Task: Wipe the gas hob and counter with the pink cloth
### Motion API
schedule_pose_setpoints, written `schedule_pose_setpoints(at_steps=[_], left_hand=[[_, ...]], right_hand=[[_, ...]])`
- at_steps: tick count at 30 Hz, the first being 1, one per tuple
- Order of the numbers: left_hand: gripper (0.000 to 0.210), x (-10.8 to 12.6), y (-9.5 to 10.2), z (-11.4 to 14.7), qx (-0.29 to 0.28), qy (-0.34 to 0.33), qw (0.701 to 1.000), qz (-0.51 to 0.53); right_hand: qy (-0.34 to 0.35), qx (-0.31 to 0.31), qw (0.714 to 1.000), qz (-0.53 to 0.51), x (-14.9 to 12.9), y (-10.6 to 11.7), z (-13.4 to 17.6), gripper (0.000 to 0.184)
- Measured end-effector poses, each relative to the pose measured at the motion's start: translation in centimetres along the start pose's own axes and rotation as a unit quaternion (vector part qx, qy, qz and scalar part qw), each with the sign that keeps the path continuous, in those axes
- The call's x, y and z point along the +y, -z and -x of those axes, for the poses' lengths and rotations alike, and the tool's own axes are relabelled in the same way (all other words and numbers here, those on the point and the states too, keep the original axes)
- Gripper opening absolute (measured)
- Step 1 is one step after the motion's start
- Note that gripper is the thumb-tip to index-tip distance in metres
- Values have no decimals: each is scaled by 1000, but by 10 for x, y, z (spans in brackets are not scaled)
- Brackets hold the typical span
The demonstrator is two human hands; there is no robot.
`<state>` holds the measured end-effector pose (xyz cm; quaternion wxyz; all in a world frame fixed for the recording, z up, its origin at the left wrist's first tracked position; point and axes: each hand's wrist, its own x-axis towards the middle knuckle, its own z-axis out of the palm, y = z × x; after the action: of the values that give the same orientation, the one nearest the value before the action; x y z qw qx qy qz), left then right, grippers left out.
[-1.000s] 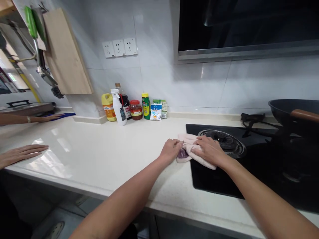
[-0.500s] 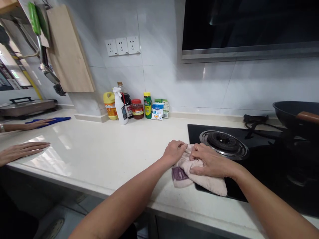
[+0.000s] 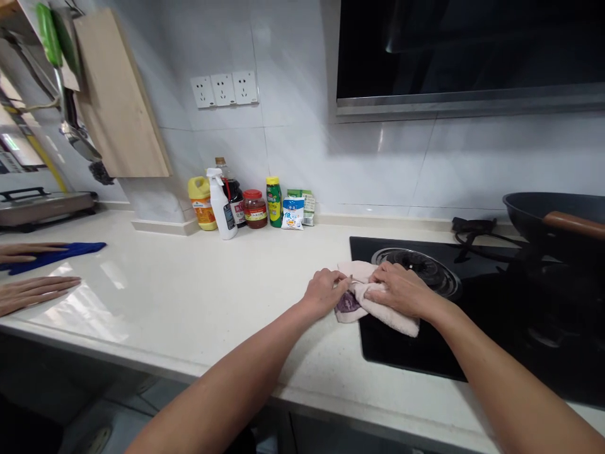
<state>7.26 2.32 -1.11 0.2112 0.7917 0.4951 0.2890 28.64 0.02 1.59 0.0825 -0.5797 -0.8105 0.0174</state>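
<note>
A pale pink cloth (image 3: pixel 387 315) with a purple patch lies bunched over the left edge of the black gas stove (image 3: pixel 406 353), partly on the white countertop (image 3: pixel 265 284). My right hand (image 3: pixel 399 290) presses down on it with curled fingers, close to the stove's round burner (image 3: pixel 420 271). Beside it, my left hand (image 3: pixel 326 292) pinches the cloth's left side between thumb and fingers. Part of the cloth is hidden beneath my right hand.
Against the wall stand a yellow jug (image 3: pixel 202 205), a white spray bottle (image 3: pixel 221 208), a red-lidded jar (image 3: pixel 256 209), a green bottle (image 3: pixel 273 205) and seasoning packets (image 3: pixel 293 214). A dark wok (image 3: pixel 558 214) sits at right. At left, another person's hands (image 3: pixel 40 293) rest near a blue cloth (image 3: pixel 61 255).
Both my hands and the pink cloth have shifted slightly away from the counter's front edge. The other person's far hand and the blue cloth have moved nearer to the front.
</note>
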Motion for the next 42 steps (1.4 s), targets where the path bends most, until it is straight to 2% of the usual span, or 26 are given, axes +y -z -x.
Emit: schedule_pose_setpoints(at_steps=[3, 8, 15, 33, 36, 42], left_hand=[[31, 1, -1, 1, -6, -2, 1000, -10], [33, 0, -2, 2, -9, -4, 999, -41], [35, 3, -1, 5, -22, 8, 998, -57], [37, -1, -7, 5, -29, -23, 994, -103], [37, -1, -7, 5, -28, -19, 994, -103], [38, -1, -7, 6, -26, -24, 996, -86]], right_hand=[[-9, 8, 1000, 29, -1, 0, 2, 37], [13, 1, 999, 49, -7, 1, 5, 36], [26, 6, 999, 45, -5, 1, 5, 37], [34, 3, 998, 57, -4, -1, 5, 39], [12, 3, 998, 62, -3, -1, 4, 40], [-99, 37, 990, 94, 9, -2, -2, 44]])
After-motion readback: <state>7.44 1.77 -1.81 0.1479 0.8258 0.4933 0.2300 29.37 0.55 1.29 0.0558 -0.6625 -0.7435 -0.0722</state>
